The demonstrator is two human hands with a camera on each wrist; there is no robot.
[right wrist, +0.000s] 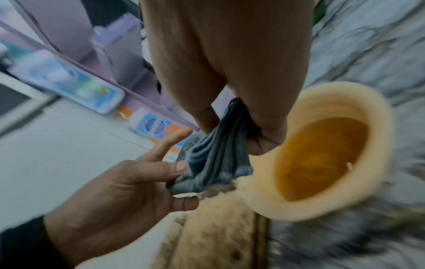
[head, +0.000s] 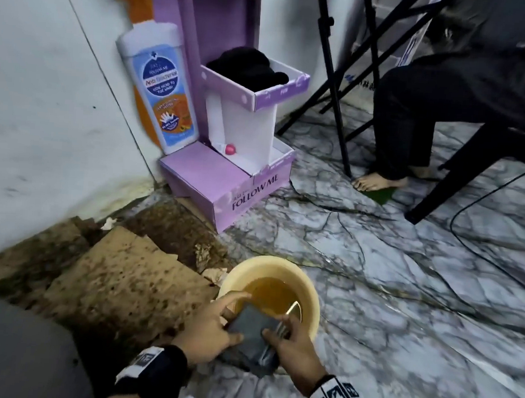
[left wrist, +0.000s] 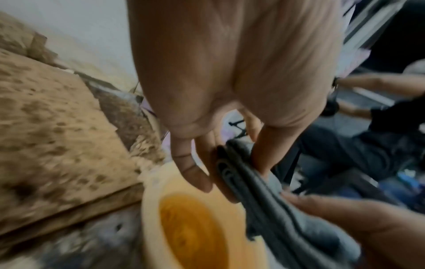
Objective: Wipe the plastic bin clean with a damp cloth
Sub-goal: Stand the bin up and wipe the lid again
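A folded grey cloth (head: pixel 254 330) hangs between both hands over the near rim of a cream plastic bin (head: pixel 312 297) that holds yellowish water. My left hand (head: pixel 216 325) pinches the cloth's left side between thumb and fingers. On the right side, my right hand (head: pixel 289 342) grips its bunched end. The left wrist view shows the cloth (left wrist: pixel 264 191) held edge-on above the bin (left wrist: pixel 154 209). In the right wrist view the cloth (right wrist: pixel 218 154) fans out from my right hand toward the left hand's fingers (right wrist: pixel 170 169), beside the bin (right wrist: pixel 299 205).
Stained cardboard sheets (head: pixel 121 282) lie left of the bin against the wall. A purple cardboard display stand (head: pixel 234 178) with a big bottle cut-out (head: pixel 160 91) stands behind. A seated person's foot (head: pixel 379 181), chair legs (head: pixel 446 191) and cables (head: pixel 467 242) occupy the marble floor on the right.
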